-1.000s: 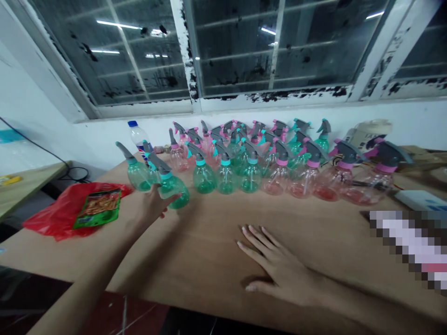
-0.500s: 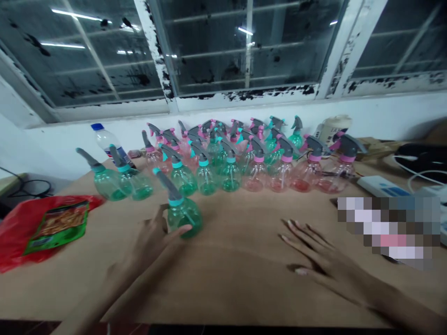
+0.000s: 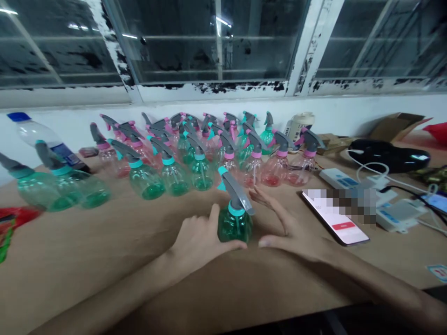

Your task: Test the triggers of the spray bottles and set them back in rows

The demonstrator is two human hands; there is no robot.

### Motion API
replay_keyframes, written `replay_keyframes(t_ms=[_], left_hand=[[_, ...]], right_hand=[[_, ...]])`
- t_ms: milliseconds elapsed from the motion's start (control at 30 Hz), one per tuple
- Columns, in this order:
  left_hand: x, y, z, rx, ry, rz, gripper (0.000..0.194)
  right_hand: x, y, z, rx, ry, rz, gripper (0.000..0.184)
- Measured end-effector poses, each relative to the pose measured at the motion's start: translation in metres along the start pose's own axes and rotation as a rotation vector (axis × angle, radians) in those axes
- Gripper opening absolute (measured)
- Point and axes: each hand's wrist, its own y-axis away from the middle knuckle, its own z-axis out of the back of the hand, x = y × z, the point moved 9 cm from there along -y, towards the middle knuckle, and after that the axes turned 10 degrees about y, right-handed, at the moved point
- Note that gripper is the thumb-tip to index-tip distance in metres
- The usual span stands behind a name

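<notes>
A green spray bottle (image 3: 234, 223) with a grey trigger head and teal collar stands upright on the wooden table (image 3: 104, 242), in front of the others. My left hand (image 3: 199, 237) wraps its left side, thumb under the base and forefinger up beside it. My right hand (image 3: 289, 225) is cupped just to the bottle's right, fingers spread and thumb pointing at its base, not clearly touching. Behind stand several more spray bottles, the green spray bottles (image 3: 164, 174) and the pink spray bottles (image 3: 275, 163) among them.
A clear water bottle (image 3: 38, 137) with a blue cap lies at the far left. A phone (image 3: 337, 218), white power strips (image 3: 338, 179), cables and a black object (image 3: 387, 156) crowd the right. A red bag (image 3: 14, 218) pokes in at the left edge. Windows run along the back wall.
My left hand has slid the green spray bottle rightward and toward me, away from the row. My right hand has lifted off the table and curved in beside the bottle. The view has swung right.
</notes>
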Motion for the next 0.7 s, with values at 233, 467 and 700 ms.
replay_keyframes(t_ms=[233, 467, 700], left_hand=[[-0.028, -0.007, -0.013, 0.02, 0.064, -0.05, 0.093], [-0.036, 0.006, -0.023, 0.039, 0.122, -0.25, 0.078], [-0.007, 0.005, -0.017, -0.095, 0.277, -0.398, 0.052]], right_hand=[[0.028, -0.034, 0.01, -0.234, -0.361, 0.102, 0.087], [0.03, -0.041, 0.015, -0.244, -0.343, 0.112, 0.053], [0.046, -0.044, 0.028, -0.283, -0.142, 0.203, 0.022]])
